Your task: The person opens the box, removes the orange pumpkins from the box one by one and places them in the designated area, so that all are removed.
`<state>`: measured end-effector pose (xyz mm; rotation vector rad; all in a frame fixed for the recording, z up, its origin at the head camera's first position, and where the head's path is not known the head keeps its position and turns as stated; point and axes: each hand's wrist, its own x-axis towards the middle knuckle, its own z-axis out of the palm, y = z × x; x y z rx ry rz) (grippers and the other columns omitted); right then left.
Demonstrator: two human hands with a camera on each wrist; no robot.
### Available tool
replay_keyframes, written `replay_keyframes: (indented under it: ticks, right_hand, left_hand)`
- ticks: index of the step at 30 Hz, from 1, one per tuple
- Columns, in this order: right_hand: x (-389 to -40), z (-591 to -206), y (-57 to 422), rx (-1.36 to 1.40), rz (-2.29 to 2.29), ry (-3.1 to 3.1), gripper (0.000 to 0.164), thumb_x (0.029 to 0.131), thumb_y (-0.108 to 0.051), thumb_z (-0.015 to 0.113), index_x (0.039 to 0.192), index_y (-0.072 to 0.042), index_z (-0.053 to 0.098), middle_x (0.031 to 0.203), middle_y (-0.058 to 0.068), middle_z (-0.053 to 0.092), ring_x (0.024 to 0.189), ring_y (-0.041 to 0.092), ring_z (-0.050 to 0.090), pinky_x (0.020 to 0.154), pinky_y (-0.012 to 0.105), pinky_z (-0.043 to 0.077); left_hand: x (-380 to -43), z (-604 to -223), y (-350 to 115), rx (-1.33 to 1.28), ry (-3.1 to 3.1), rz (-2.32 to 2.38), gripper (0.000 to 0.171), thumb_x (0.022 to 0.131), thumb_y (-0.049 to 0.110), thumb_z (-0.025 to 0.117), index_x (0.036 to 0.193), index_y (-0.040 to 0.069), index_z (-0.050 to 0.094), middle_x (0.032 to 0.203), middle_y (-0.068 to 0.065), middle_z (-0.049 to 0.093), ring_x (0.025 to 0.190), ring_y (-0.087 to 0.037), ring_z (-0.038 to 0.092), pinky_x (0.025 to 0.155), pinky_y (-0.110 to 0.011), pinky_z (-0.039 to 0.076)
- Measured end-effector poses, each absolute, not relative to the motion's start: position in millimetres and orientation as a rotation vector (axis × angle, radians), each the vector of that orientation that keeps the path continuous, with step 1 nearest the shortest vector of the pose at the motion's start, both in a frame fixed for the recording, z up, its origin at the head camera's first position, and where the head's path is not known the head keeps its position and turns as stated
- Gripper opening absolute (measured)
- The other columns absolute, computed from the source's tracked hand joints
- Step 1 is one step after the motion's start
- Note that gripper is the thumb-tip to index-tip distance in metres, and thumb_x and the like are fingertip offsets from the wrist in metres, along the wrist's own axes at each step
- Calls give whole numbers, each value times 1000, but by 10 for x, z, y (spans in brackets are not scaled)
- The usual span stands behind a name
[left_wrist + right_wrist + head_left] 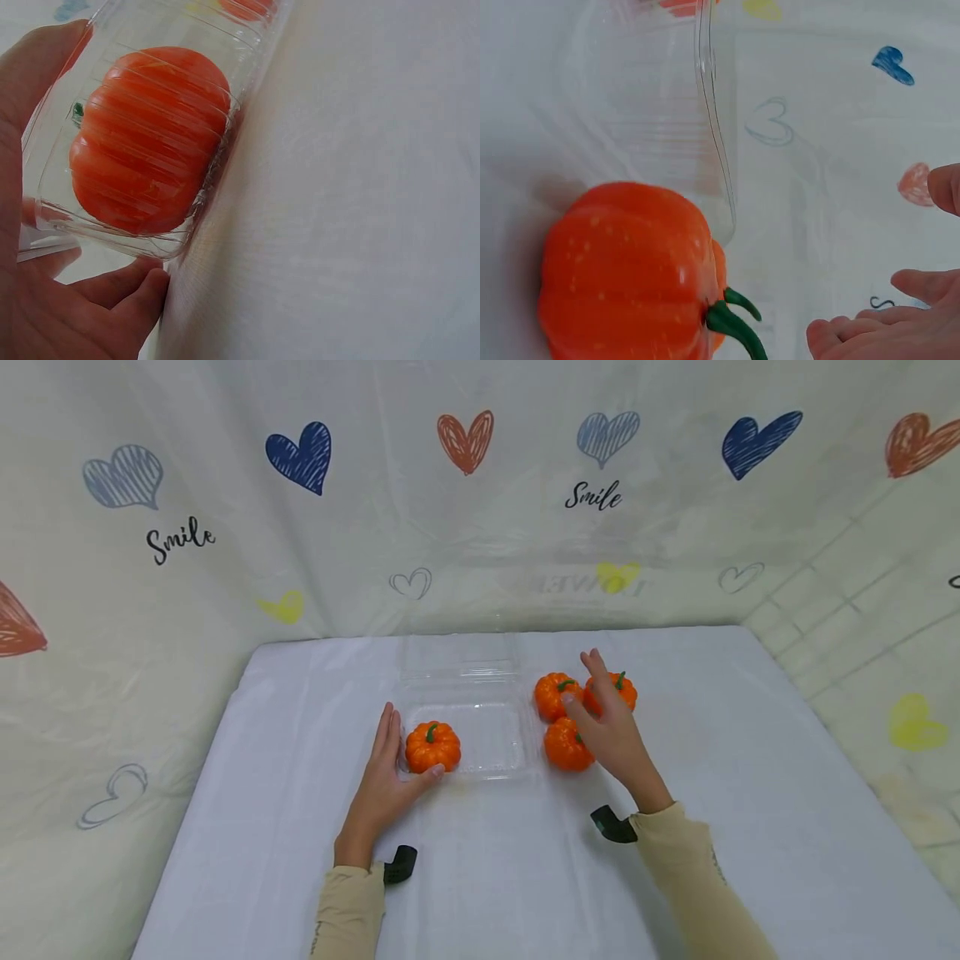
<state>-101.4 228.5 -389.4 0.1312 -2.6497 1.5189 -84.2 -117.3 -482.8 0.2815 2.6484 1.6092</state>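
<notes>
A clear plastic clamshell container (491, 739) lies with its lid (459, 658) folded back behind it. One small orange toy pumpkin (432, 747) with a green stem sits in its left part, showing through the ribbed wall in the left wrist view. My left hand (386, 785) holds the container's left end, thumb at the near rim and fingers along the side. Right of the container sit three more pumpkins, a back-left one (553, 695), a back-right one (624, 693) and a front one (567, 747). My right hand (611, 731) hovers over them with fingers spread, partly covering them.
A white cloth covers the table (480, 877). Behind it hangs a pale curtain (510, 527) printed with hearts and words. A dark wrist camera mount (401, 865) sits by my left wrist, and another dark mount (613, 825) by my right.
</notes>
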Motion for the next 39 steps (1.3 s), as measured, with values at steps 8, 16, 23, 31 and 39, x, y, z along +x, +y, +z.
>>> replay_keyframes:
  ticks: [8,16,23,31,39]
  right_hand:
    - [-1040,-3976,1986,234,1580,-2656,74,110,-33,62,173,-18,24,179,-2,12,161,35,24,126,60,25]
    - [-1063,-4075,1681,380,1717,-2642,77,108,-32,65,172,-14,25,179,5,14,158,40,28,122,63,30]
    - [-1100,-4169,1475,521,1914,-2650,78,107,-30,67,172,-15,27,177,4,23,159,31,28,124,54,32]
    - [-1161,-4212,1342,636,1985,-2741,77,106,-29,67,172,-17,28,176,1,26,158,36,30,125,56,30]
    - [-1277,-4280,1177,850,1974,-2886,75,104,-19,64,170,-11,31,176,3,25,157,39,31,124,56,32]
  left_hand:
    - [-865,-4843,-1174,281,2646,1602,118,91,57,81,173,9,11,179,9,-5,163,-27,16,126,-53,26]
    - [-870,-4839,-1179,278,2666,1592,119,90,59,81,173,8,12,178,11,-5,163,-25,15,125,-52,27]
    - [-873,-4834,-1185,258,2663,1585,119,90,59,81,173,9,12,179,11,-4,163,-27,16,125,-54,26]
    - [-879,-4825,-1179,252,2665,1556,118,90,60,79,173,10,12,179,12,-5,164,-27,13,125,-58,25]
    - [-871,-4816,-1184,249,2652,1568,119,90,62,80,173,10,12,178,13,-6,163,-28,16,125,-57,25]
